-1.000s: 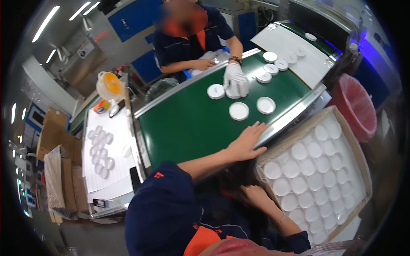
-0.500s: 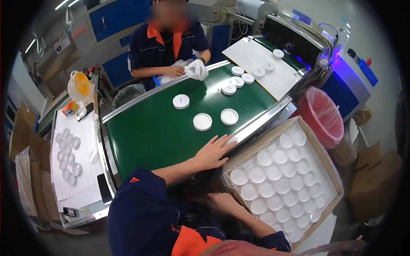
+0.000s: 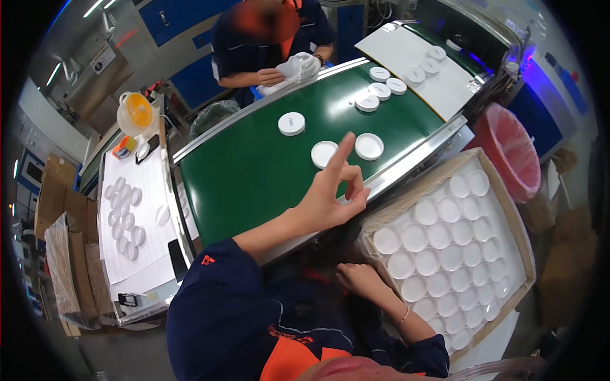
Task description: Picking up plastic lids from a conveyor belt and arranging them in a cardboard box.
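My left hand (image 3: 332, 195) is raised above the near edge of the green conveyor belt (image 3: 235, 171), its index finger stretched out, the other fingers bent and apart. Nothing is in it. Behind its fingertip is a round white lid (image 3: 323, 154), inner side up; another white lid (image 3: 370, 147) lies just right of it. Farther back on the belt sits a white round piece (image 3: 291, 124) with a small mark on top. Low beside the left wall of the carton (image 3: 394, 287) is my right hand (image 3: 361, 279); its fingers are partly in shadow, so their grip is unclear.
Several clear-sided round pieces fill the carton at right. A pink-lined bin (image 3: 508, 152) stands behind it. Marked white discs (image 3: 380, 91) gather near the white board (image 3: 406, 54). Across the belt a co-worker's gloved hand (image 3: 305, 66) shows. Left table (image 3: 146, 273) holds several clear rings.
My left hand has lifted off the belt's edge, going from spread fingers to one finger stretched out. The whole view has shifted. A co-worker's hands have moved together over something white.
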